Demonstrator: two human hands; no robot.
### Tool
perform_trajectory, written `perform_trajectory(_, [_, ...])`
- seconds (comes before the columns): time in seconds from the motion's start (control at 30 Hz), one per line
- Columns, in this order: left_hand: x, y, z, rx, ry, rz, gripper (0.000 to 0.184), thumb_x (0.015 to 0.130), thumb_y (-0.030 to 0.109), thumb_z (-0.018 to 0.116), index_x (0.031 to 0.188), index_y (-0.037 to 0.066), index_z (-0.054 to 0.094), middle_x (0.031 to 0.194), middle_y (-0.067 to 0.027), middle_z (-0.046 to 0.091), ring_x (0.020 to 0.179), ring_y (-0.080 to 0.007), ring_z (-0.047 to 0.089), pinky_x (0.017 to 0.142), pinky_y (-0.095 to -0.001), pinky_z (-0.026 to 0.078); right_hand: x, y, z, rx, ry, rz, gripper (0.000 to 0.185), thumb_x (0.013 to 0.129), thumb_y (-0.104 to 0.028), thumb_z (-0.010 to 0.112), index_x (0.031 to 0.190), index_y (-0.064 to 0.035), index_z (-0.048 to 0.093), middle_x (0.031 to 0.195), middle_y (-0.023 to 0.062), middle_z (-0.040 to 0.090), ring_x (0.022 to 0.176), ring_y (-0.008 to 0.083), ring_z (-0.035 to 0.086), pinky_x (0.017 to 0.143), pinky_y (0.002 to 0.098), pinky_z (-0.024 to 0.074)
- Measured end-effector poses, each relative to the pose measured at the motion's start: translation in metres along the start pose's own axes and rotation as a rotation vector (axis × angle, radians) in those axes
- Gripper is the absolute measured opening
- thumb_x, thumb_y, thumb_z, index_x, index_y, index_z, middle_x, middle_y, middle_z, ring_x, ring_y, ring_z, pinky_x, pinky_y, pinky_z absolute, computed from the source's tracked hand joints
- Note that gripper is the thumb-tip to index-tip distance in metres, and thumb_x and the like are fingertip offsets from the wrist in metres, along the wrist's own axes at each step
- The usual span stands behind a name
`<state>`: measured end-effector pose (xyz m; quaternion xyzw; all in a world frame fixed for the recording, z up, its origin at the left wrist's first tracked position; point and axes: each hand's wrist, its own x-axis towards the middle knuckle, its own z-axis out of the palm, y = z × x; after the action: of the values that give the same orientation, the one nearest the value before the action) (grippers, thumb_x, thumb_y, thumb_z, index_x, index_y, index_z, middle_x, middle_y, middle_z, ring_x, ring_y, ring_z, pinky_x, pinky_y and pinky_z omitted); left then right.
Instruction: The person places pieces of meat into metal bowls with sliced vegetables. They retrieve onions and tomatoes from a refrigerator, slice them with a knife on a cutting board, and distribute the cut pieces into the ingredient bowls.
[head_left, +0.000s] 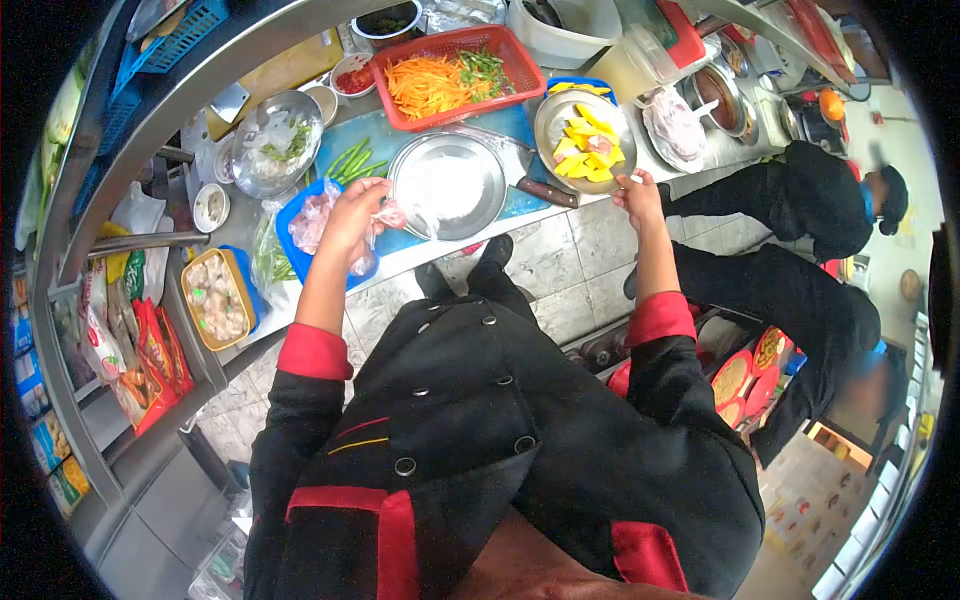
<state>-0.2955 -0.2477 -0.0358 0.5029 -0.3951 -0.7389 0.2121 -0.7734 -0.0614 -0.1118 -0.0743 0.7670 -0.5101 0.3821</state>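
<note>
We see our left hand (355, 215) pinching a pink piece (390, 213), seemingly in thin plastic. From it, the metal pan (447, 180) lies between two and three o'clock, round, so without long axis; the left hand is the nearer. Our right hand (640, 197) has the metal bowl (545, 125) toward half past ten; whether its fingertips grip the rim, we cannot tell.

Here's the long white counter (408, 259), carrying a flat blue board (516, 120) and a rectangular blue plastic tray (288, 217)!
</note>
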Motion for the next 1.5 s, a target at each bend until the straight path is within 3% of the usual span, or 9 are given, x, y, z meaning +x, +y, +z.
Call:
perform_trajectory(0.13, [-0.003,0.007,0.005,-0.090,-0.016,-0.019,0.027,0.094,0.025,0.064,0.113,0.007,0.056,0.077,0.0025,0.054,0.060,-0.0055,0.053,0.047,-0.0188,0.036,-0.051,-0.027,0.025,-0.068,0.122,0.026,0.045,0.092,-0.021,0.067,0.129,-0.0074,0.046,0.093,0.0086,0.068,0.071,0.0196,0.066,0.056,0.0315,0.0513])
perform_trajectory(0.2, [-0.001,0.007,0.008,-0.150,-0.087,0.019,0.026,0.095,0.023,0.064,0.114,0.008,0.055,0.084,-0.0001,0.058,0.062,-0.0069,0.054,0.047,-0.0189,0.035,-0.069,-0.028,0.037,-0.645,0.440,-0.576,0.044,0.093,-0.028,0.066,0.127,-0.0037,0.050,0.098,0.0114,0.068,0.076,0.0239,0.068,0.065,0.0364,0.0527])
perform_trajectory(0.4, [0.011,-0.017,0.061,-0.157,-0.355,0.122,0.023,0.094,0.012,0.063,0.115,0.010,0.055,0.095,-0.0051,0.065,0.071,-0.0087,0.057,0.052,-0.0192,0.038,-0.189,-0.048,0.184,-0.039,-0.924,-0.087,0.042,0.092,-0.020,0.067,0.130,-0.0089,0.055,0.108,0.0058,0.063,0.089,0.0125,0.064,0.072,0.0300,0.0550])
perform_trajectory(0.5, [0.013,-0.016,0.060,-0.063,-0.325,0.212,0.024,0.094,0.013,0.064,0.115,0.009,0.054,0.095,-0.0047,0.065,0.072,-0.0081,0.057,0.055,-0.0221,0.041,-0.166,-0.030,0.196,-0.105,-0.780,-0.346,0.036,0.089,-0.010,0.069,0.123,-0.0078,0.058,0.108,0.0065,0.063,0.092,0.0141,0.064,0.073,0.0314,0.0557])
perform_trajectory(0.63, [0.016,-0.024,0.047,-0.158,-0.322,-0.208,0.024,0.099,0.027,0.061,0.112,0.007,0.061,0.085,-0.0015,0.062,0.064,-0.0061,0.049,0.056,-0.0223,0.040,-0.172,-0.019,0.218,-0.040,-0.624,-0.651,0.030,0.082,0.000,0.070,0.109,-0.0053,0.058,0.111,0.0095,0.062,0.103,0.0171,0.062,0.080,0.0298,0.0550])
perform_trajectory(0.9, [0.017,-0.048,0.042,-0.005,-0.254,-0.007,0.012,0.096,0.013,0.059,0.096,0.003,0.063,0.076,0.0009,0.057,0.057,-0.0060,0.046,0.052,-0.0222,0.038,-0.165,-0.027,0.216,-0.081,-0.729,-0.377,0.038,0.090,-0.014,0.070,0.125,-0.0057,0.058,0.107,0.0101,0.065,0.102,0.0175,0.062,0.090,0.0319,0.0504])
perform_trajectory(1.07, [0.017,-0.065,0.046,-0.415,-0.192,-0.171,0.009,0.093,0.013,0.061,0.090,0.005,0.060,0.073,0.0025,0.051,0.057,-0.0063,0.043,0.049,-0.0220,0.033,-0.177,-0.026,0.222,-0.427,-0.547,-0.747,0.025,0.086,-0.022,0.069,0.106,-0.0087,0.074,0.101,0.0174,0.069,0.087,0.0298,0.069,0.083,0.0360,0.0542])
perform_trajectory(1.27, [0.015,-0.067,0.054,-0.640,-0.104,-0.269,0.008,0.090,0.011,0.056,0.083,0.009,0.053,0.065,0.0043,0.042,0.052,-0.0074,0.035,0.045,-0.0221,0.028,-0.172,-0.013,0.223,-0.487,-0.621,-0.622,0.024,0.088,-0.019,0.068,0.109,-0.0071,0.073,0.095,0.0119,0.072,0.082,0.0193,0.069,0.078,0.0323,0.0554])
perform_trajectory(1.5, [0.018,-0.077,0.075,-0.757,-0.369,-0.151,0.003,0.085,0.016,0.054,0.087,0.014,0.053,0.070,0.0043,0.046,0.061,-0.0099,0.045,0.070,-0.0332,0.047,-0.149,0.010,0.260,-0.183,-0.325,-0.423,0.016,0.095,-0.012,0.056,0.098,-0.0018,0.068,0.079,0.0087,0.071,0.068,0.0146,0.066,0.066,0.0309,0.0541])
